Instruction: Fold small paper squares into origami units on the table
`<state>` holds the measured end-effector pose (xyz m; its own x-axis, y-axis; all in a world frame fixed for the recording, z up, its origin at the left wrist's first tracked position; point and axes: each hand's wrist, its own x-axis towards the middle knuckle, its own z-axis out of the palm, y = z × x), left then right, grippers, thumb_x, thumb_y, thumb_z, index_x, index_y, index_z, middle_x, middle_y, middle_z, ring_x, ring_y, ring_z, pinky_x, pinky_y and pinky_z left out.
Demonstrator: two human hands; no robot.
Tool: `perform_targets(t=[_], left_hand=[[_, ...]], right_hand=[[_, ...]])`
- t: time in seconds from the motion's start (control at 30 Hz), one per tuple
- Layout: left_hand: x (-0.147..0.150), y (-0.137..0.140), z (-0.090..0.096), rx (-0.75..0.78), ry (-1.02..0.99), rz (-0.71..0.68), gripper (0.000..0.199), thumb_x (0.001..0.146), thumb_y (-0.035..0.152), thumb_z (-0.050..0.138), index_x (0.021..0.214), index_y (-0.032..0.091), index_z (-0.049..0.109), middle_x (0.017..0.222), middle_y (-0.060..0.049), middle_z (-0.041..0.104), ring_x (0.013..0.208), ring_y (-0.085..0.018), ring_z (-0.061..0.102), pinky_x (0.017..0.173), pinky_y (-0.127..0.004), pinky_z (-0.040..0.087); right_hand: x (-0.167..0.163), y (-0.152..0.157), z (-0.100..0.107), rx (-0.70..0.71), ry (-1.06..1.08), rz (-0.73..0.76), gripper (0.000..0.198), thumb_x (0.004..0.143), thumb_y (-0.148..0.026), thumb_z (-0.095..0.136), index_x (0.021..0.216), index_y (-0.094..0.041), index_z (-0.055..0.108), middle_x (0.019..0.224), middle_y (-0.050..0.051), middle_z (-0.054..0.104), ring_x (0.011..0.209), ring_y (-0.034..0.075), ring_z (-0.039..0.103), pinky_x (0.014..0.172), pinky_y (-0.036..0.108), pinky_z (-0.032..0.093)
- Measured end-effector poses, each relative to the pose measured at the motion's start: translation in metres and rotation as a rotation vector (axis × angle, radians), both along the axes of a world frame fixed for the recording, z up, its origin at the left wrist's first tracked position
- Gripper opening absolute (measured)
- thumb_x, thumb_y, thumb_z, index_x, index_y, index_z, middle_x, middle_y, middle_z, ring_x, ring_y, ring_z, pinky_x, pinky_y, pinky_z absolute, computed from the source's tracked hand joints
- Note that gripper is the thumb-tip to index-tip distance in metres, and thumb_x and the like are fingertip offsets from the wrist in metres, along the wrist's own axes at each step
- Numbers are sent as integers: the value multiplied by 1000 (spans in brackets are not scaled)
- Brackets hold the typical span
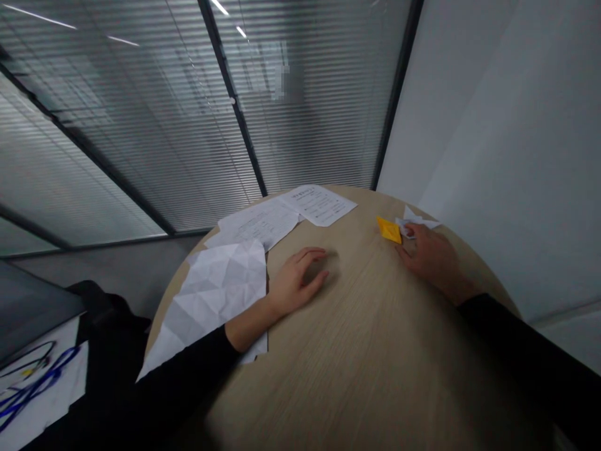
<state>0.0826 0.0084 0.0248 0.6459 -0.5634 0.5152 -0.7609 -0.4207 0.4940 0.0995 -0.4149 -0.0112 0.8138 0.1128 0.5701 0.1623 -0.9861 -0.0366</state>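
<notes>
My left hand (pixel 295 285) hovers at or just above the middle of the table, its fingers curved and thumb apart, with nothing between them. Beside its wrist lies a creased sheet of white paper (pixel 220 285), partly under my left forearm. My right hand (pixel 432 257) is at the table's right side, thumb and index finger apart. Its index finger touches or overlaps a small folded white paper (pixel 425 222). Close to the thumb tip is a small yellow folded paper (pixel 389 230). The other fingers of my right hand are hidden.
Printed sheets (pixel 322 203) overlap at the back of the round wooden table (pixel 347 376). Glass panels with blinds (pixel 319 113) stand behind it, and a white wall (pixel 507 156) rises at right. Blue cables (pixel 40 385) lie on a white surface at lower left.
</notes>
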Motion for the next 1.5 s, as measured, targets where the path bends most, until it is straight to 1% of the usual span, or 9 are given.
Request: perform_targets(t=[0.17,0.27,0.43,0.63,0.83,0.97,1.1,1.27,1.5], left_hand=[[3,-2,2,-68,55,-15,33,115,40,70,143,23,70,143,-16,77,117,-27,80,109,-51,66],[2,-4,2,-133,97,8,28,115,39,69,138,23,72,140,-15,77,111,-24,80,103,-45,67],[1,-5,2,-211,215,71,38,116,50,70,142,22,73,124,-11,83,95,-20,79,84,-34,66],[-1,-6,3,-247,314,41,43,120,56,62,140,22,79,108,-7,87,79,-17,76,72,-30,61],[0,-6,1,-318,379,-10,46,110,58,80,137,21,82,111,-8,87,73,-15,73,66,-27,59],[1,-4,-1,-348,492,-59,54,103,58,89,141,20,83,108,-9,89,64,-13,71,62,-26,58],[1,-3,0,-323,481,-96,52,106,65,84,129,19,89,102,-10,88,63,-14,70,59,-26,55],[-2,-4,2,-152,251,-75,62,112,74,70,86,19,85,71,-3,72,63,-14,61,60,-28,44],[-5,-6,3,-231,254,-17,57,116,70,66,89,19,74,73,0,65,65,-14,54,60,-28,39]], right_hand=[[0,6,6,9,67,52,33,113,-39,55,121,-19,81,117,20,87,104,39,80,98,53,60],[-5,18,7,146,62,192,31,112,-42,56,106,-24,81,106,17,87,103,39,81,102,56,62],[-23,73,8,463,29,474,23,112,-46,64,105,-30,80,108,11,88,103,35,83,100,55,67],[-31,129,17,533,126,715,12,112,-39,71,107,-32,79,106,7,87,101,31,83,96,51,69],[-34,159,11,891,224,654,29,110,-44,77,136,-32,72,124,8,84,99,27,85,87,45,73],[-40,178,7,1048,271,734,35,107,-49,83,136,-35,68,133,8,81,113,28,85,97,46,74],[-42,184,5,1099,247,743,30,106,-47,85,129,-34,70,127,7,82,120,28,83,107,48,72],[-40,180,1,1080,234,644,22,103,-50,86,112,-32,77,110,5,84,104,27,83,96,46,72],[-47,181,14,1048,324,672,18,102,-47,86,110,-32,80,104,2,83,96,26,80,92,44,69]])
